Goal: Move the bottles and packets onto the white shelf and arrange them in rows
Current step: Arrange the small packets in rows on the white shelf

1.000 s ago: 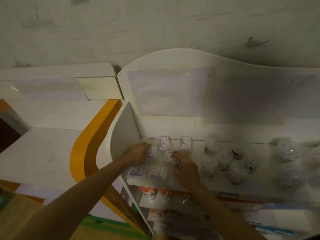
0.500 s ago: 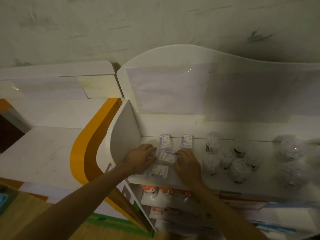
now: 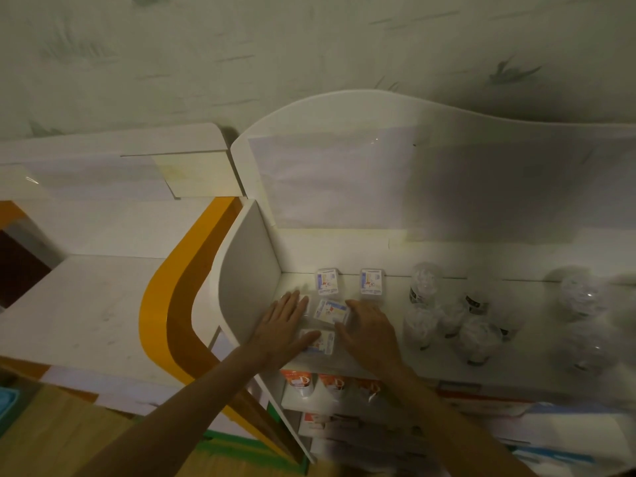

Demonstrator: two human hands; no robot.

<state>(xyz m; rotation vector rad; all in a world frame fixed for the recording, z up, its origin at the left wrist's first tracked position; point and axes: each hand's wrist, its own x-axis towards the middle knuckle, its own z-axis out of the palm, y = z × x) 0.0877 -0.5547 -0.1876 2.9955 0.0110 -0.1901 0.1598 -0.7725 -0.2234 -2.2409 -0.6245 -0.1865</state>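
Several small white packets with blue-and-orange labels lie flat at the left end of the white shelf (image 3: pixel 385 368). Two sit in a back row: one packet (image 3: pixel 327 281) and another packet (image 3: pixel 372 283). My left hand (image 3: pixel 284 327) lies flat with straight fingers over the packets at the shelf's left side, its thumb on a front packet (image 3: pixel 321 342). My right hand (image 3: pixel 370 330) touches the right edge of a middle packet (image 3: pixel 331 310) with its fingers. Several clear plastic bottles (image 3: pixel 425 287) stand to the right on the same shelf.
The shelf's curved white side panel (image 3: pixel 246 270) stands just left of my left hand. More clear bottles (image 3: pixel 581 297) are at the far right. Lower shelves hold orange-labelled packs (image 3: pixel 297 382). A white and orange counter (image 3: pixel 103 304) is at the left.
My left hand has flattened and slid forward over the left packets. The middle packet has been pushed between my two hands, tilted. My right hand moved up against that packet's right edge.
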